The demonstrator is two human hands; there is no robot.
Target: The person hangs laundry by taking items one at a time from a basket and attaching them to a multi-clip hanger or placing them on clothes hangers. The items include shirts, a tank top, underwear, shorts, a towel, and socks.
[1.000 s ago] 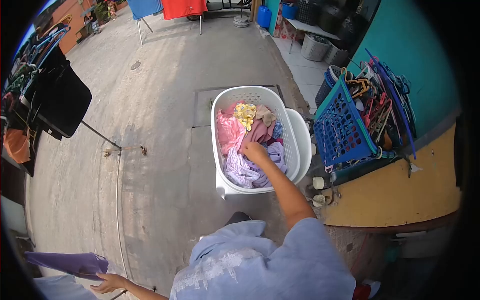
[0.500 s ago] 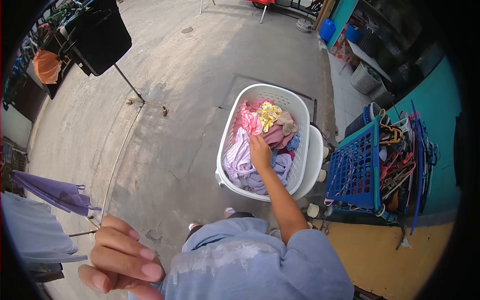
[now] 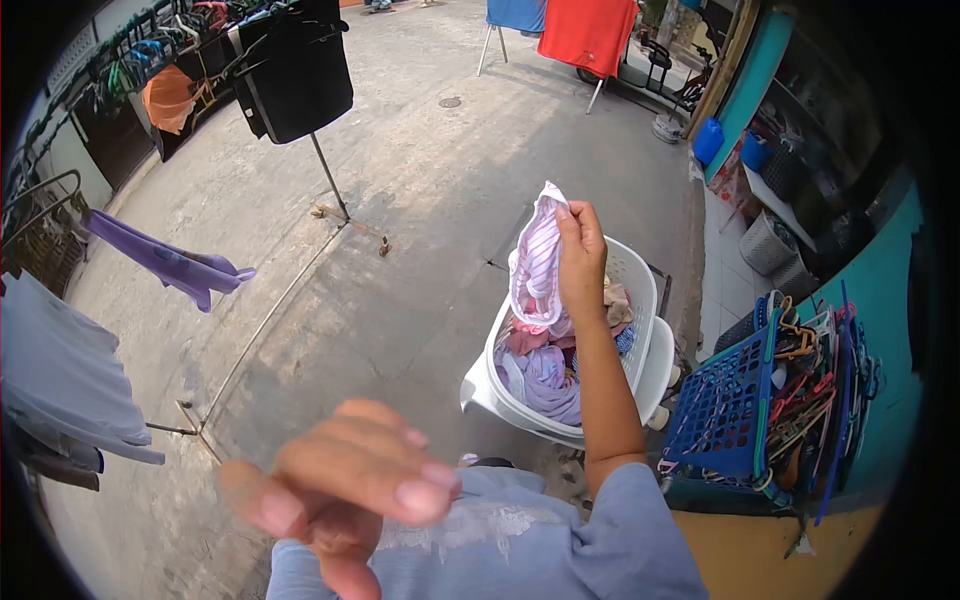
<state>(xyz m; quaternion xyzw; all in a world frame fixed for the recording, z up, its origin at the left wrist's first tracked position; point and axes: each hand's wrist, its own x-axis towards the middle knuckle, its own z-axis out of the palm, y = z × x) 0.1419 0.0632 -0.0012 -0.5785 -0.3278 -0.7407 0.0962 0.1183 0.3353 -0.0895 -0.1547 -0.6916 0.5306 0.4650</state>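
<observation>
A lavender-and-white striped garment (image 3: 541, 262) with white trim hangs bunched from my right hand (image 3: 582, 255), which grips its upper edge. The garment is held above a white laundry basket (image 3: 478, 385) with pierced walls. Inside the basket lie crumpled clothes, among them a lilac piece (image 3: 548, 385) and a beige one (image 3: 617, 302); my forearm and the held garment hide part of the pile. Close to the camera, my left hand (image 3: 345, 485) hovers in front of my shirt, fingers apart and bent, holding nothing. It is slightly blurred.
To the right stands a blue plastic basket (image 3: 722, 400) beside many clothes hangers (image 3: 810, 390). At left, a purple cloth (image 3: 165, 255) and pale garment (image 3: 70, 365) hang by a metal rack. Black garments (image 3: 300, 75) and a red cloth (image 3: 588, 38) hang farther off.
My right hand has lifted the striped garment up out of the basket. My left hand has moved right and its fingers have spread. The view has tilted up and shifted left.
</observation>
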